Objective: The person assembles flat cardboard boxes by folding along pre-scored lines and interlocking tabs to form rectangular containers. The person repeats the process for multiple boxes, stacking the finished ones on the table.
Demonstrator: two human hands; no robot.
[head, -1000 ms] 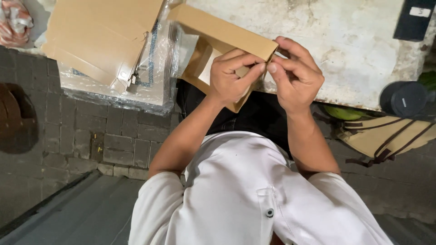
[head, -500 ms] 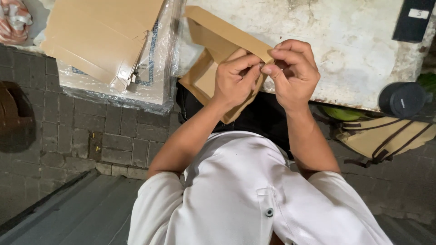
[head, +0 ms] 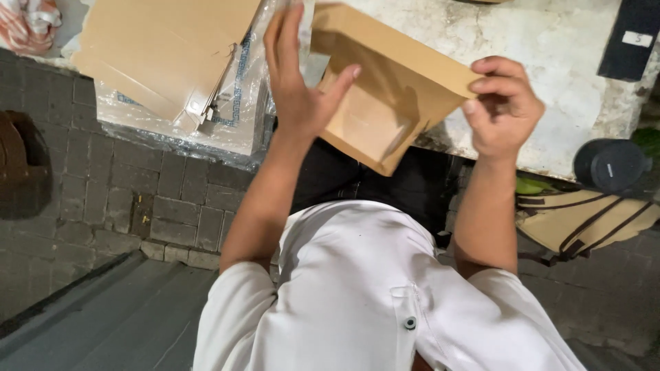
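I hold a brown cardboard piece (head: 385, 89), partly folded into a box shape, above my lap at the edge of a worn white table (head: 536, 41). My left hand (head: 299, 86) rests flat against its left side, fingers stretched upward and thumb pressed on the panel. My right hand (head: 502, 103) pinches the cardboard's right corner between thumb and fingers. The cardboard is tilted, its open inner side facing me.
A stack of flat brown cardboard sheets (head: 165, 55) lies on clear plastic wrap (head: 227, 130) at the left. A black cylindrical container (head: 608, 165) and a tan bag with dark straps (head: 584, 220) sit at the right. Brick paving (head: 103, 199) lies below.
My hands were close together pinching the cardboard's near edge; they have spread apart. The left hand has opened flat against the left side, and the cardboard has lifted and unfolded wider.
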